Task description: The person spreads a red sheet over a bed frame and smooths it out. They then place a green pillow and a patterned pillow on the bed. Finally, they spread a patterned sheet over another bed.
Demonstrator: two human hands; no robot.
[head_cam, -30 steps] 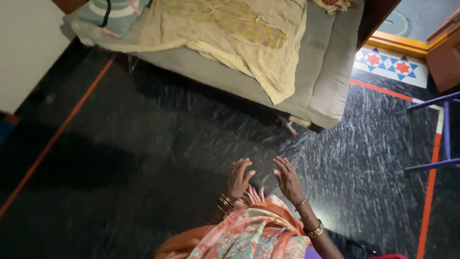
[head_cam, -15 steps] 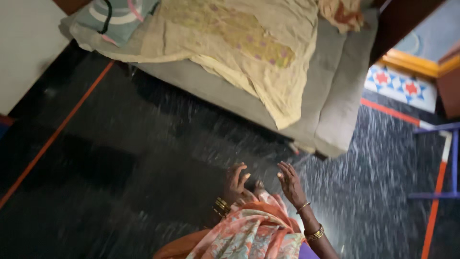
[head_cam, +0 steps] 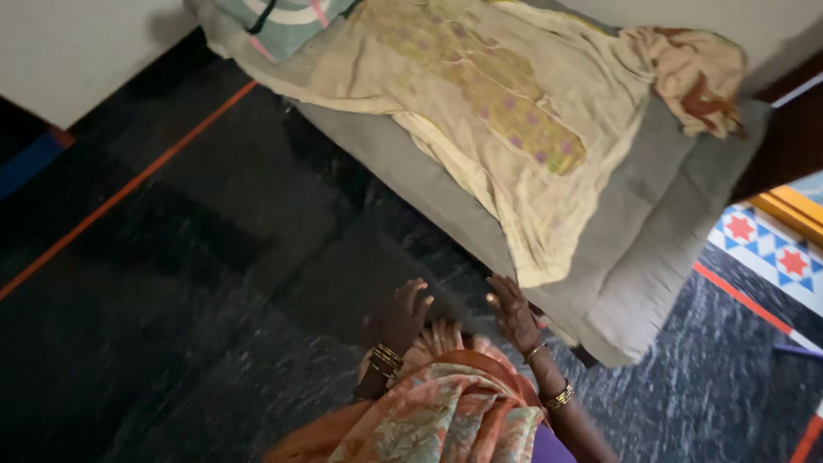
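A: What were the hands doing?

B: Both were raised in front of the person, holding nothing. The right hand (head_cam: 514,310) had its fingers spread wide and hovered just short of the hanging edge of a pale yellow garment (head_cam: 506,129). The left hand (head_cam: 401,315) was loosely open, fingers curled a little, over the dark floor (head_cam: 171,283).

A: Where did the garment lie?

B: It was spread flat across a grey mattress (head_cam: 660,257), with an embroidered panel of green and purple down its middle. Its lower hem draped over the mattress edge, near the right hand.

A: What else was around it?

B: A rumpled cream and rust cloth (head_cam: 694,77) sat at the far right end of the mattress, and a teal striped cloth (head_cam: 283,17) at the top left. Patterned star tiles (head_cam: 771,249) showed at the right. Gold bangles ringed both wrists, above an orange printed drape (head_cam: 437,411).

A: What might have gone wrong?

B: In my judgement, a pull on the hem alone could have dragged the garment off onto the floor, since it already overhung the edge. Blur in the view made the exact gap between fingers and hem hard to judge.
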